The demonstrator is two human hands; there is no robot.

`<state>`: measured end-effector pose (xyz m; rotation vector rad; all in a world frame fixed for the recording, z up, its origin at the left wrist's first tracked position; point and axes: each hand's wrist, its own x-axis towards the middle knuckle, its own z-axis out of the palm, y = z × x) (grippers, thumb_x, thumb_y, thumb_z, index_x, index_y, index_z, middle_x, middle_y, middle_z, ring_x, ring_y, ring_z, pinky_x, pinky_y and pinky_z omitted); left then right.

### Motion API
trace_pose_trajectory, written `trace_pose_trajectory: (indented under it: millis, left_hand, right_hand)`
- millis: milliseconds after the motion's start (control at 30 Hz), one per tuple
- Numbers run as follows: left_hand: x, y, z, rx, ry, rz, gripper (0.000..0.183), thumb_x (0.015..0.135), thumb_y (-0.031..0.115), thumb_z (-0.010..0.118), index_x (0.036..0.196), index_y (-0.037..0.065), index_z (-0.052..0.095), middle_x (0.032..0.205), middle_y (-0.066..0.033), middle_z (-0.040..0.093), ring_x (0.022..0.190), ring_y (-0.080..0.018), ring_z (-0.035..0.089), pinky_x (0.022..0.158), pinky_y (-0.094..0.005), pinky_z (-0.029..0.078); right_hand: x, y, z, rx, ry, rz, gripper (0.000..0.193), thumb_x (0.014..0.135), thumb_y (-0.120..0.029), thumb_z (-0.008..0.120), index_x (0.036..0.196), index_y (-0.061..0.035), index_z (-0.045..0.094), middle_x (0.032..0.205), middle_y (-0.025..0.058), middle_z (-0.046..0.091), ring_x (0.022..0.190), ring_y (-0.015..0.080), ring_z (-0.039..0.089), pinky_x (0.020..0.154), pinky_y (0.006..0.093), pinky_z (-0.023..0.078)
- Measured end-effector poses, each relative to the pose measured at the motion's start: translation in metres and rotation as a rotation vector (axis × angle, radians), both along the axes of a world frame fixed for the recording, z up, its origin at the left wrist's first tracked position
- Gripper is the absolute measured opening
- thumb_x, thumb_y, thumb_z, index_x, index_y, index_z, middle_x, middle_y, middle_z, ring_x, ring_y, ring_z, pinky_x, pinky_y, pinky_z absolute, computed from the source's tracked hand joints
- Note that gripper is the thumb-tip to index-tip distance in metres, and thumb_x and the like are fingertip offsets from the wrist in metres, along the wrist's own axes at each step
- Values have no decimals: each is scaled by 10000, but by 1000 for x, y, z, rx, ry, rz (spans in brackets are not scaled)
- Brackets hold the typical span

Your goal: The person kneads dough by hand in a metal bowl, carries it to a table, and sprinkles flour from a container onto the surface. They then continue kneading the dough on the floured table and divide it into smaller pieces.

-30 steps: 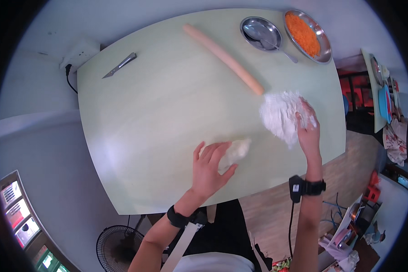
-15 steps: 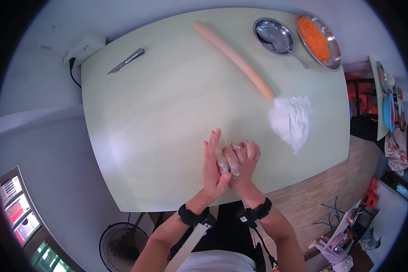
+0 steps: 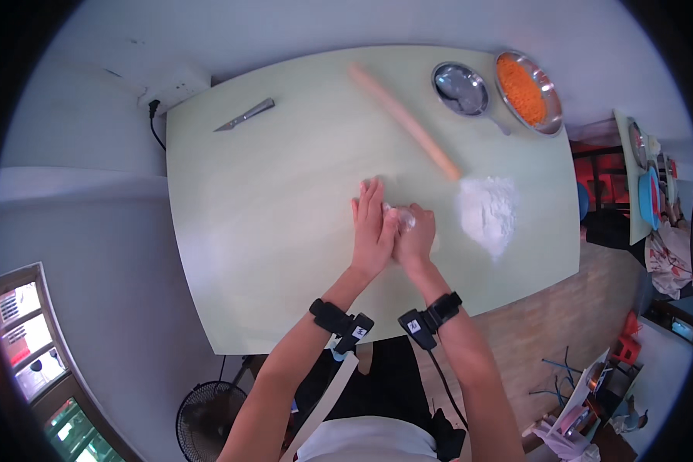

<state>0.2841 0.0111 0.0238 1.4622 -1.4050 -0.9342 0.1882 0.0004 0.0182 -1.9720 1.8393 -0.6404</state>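
Note:
Near the middle of the pale green table [image 3: 269, 231], my two hands are pressed together around a pale, floury lump of dough [image 3: 402, 219]. My right hand [image 3: 416, 240] is curled over the dough, its fingers bent. My left hand [image 3: 373, 231] lies flat against the lump's left side, with fingers stretched forward and the thumb toward the right hand. Most of the dough is hidden by the hands. A heap of white flour [image 3: 487, 215] lies to their right. Beyond them a long wooden rolling pin [image 3: 404, 119] rests at a slant.
A knife [image 3: 244, 115] lies at the far left. At the far right stand a metal bowl [image 3: 439, 86] holding a spoon [image 3: 465, 100] and a metal dish [image 3: 554, 115] of orange shreds [image 3: 522, 92]. A fan [image 3: 208, 420] stands on the floor below the table's left corner.
Both hands have moved forward, farther onto the table, with the dough between them. The hands have come closer together, and the left hand has tipped from upright to flatter. The whole view has shifted slightly.

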Motion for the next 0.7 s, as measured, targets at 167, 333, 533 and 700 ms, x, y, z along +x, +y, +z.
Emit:
trace_pose_trajectory:
  millis: [167,333,533,700]
  left_hand:
    - [2,36,14,287,69,-105,286,882,229,460,1019,12,587,1112,-156,552,1144,-338,445,1036,-460,208]
    - [-22,79,26,-87,-48,17,178,842,72,463,929,17,608,1057,-126,571,1097,-300,482,969,-408,321]
    - [-33,88,13,-110,-128,88,209,810,50,464,980,47,584,1070,-108,567,1138,-315,449,1037,-454,211]
    - [-34,84,-4,-157,-58,151,221,836,33,451,1029,10,556,1085,-151,553,1073,-316,501,916,-361,393]
  right_hand:
    - [-18,49,31,-277,-46,160,99,788,-121,547,780,-54,619,820,99,587,800,279,528,713,382,407]
    - [-36,79,43,-247,-350,-118,113,811,-80,548,868,-20,624,915,120,579,944,297,513,834,396,403]
    - [-18,85,28,-7,-396,-245,135,833,-116,552,866,-1,615,974,129,549,987,292,453,833,386,402]
    - [-10,86,8,-273,-275,-267,134,821,-117,545,916,-38,597,995,109,503,1002,298,433,866,424,353]
